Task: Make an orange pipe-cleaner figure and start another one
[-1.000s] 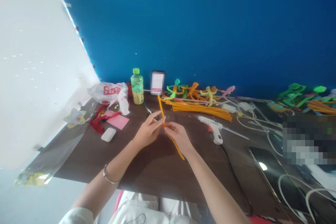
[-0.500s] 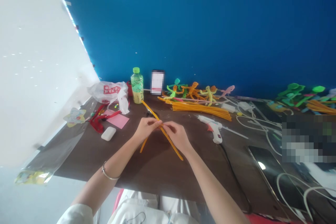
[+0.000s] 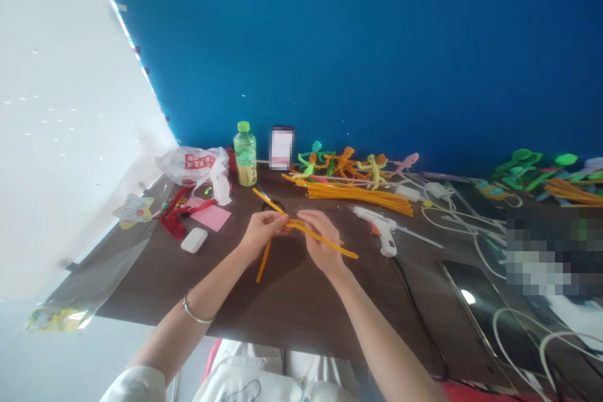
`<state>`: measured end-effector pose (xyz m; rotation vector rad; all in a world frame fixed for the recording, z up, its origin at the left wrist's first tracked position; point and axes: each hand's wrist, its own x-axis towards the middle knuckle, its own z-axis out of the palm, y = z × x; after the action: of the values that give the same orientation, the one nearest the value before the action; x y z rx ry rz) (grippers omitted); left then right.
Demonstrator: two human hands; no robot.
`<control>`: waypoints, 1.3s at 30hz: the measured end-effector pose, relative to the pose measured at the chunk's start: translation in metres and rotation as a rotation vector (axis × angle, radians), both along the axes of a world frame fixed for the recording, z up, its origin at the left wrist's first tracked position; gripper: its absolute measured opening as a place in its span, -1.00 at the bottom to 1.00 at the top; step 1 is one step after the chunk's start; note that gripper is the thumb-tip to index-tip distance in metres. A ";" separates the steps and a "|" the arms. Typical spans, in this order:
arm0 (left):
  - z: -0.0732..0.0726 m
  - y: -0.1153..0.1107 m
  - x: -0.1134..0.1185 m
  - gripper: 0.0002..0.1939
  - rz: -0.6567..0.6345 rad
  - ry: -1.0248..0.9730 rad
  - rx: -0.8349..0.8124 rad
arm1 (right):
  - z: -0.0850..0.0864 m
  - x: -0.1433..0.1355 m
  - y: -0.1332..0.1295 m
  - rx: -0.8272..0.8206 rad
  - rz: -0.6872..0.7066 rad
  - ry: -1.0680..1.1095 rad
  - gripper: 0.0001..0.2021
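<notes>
Orange pipe cleaners cross between my hands over the dark table. My left hand pinches them near the crossing, with one end pointing up and left and another hanging down below the fingers. My right hand is beside the crossing, its fingers raised and slightly blurred; the strands run across its palm side toward the lower right, and whether it grips them is unclear. Black-handled scissors lie partly hidden just behind my left hand.
Behind lie a bundle of orange pipe cleaners, pipe-cleaner figures, a bottle and an upright phone. A glue gun and a dark tablet are on the right; a white case is left.
My right hand's fingers have lifted from their pinch. The strands' right ends have swung up and to the right, and the lower left end hangs more steeply.
</notes>
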<state>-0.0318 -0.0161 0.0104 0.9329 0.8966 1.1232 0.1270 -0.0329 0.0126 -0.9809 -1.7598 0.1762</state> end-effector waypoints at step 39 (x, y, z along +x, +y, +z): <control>0.006 -0.004 -0.012 -0.76 -0.037 0.919 0.968 | -0.007 0.013 -0.004 0.245 0.019 -0.466 -0.69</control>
<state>-0.0435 -0.0201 0.0165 2.3732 1.0239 1.0801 0.1403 -0.0365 0.0057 -0.8699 -2.1510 -0.2731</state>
